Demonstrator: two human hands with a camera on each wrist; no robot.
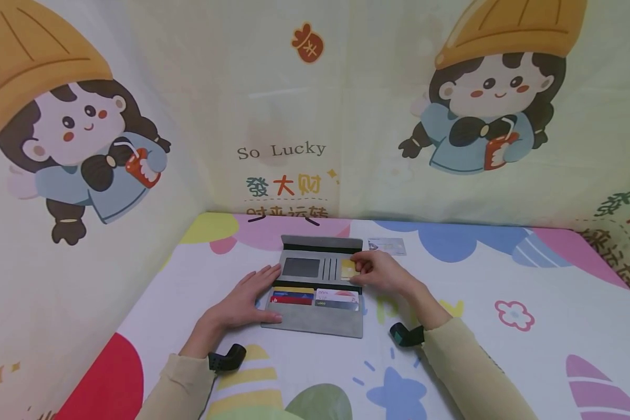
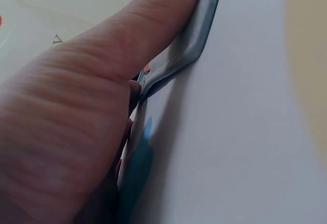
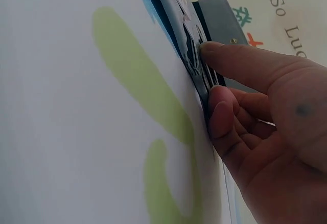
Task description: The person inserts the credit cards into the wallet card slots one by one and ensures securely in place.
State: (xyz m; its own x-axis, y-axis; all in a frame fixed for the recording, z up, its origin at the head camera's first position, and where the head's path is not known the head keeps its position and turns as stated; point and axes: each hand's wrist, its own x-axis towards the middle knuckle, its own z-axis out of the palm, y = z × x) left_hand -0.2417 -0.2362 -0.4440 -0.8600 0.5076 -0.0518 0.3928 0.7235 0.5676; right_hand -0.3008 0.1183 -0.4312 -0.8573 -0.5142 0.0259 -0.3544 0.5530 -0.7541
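Observation:
A grey wallet (image 1: pixel 315 322) lies unfolded on the table, its top flap raised. My left hand (image 1: pixel 243 300) rests along the wallet's left edge, fingers extended and thumb on the lower panel; the left wrist view shows that thumb (image 2: pixel 138 32) pressing the wallet's rim. At the upper panel's right side, my right hand (image 1: pixel 382 272) pinches a yellow card (image 1: pixel 348 269) between thumb and curled fingers. How far the card sits in its slot is hard to tell. Lower pockets hold blue-and-red cards (image 1: pixel 292 296) on the left and a white-and-pink card (image 1: pixel 338 296) on the right.
A pale silvery card (image 1: pixel 387 246) lies flat behind the wallet, to its right. The patterned tablecloth (image 1: pixel 504 361) meets a printed backdrop (image 1: pixel 283 99) behind. Black wrist cameras (image 1: pixel 228 358) are strapped to both forearms.

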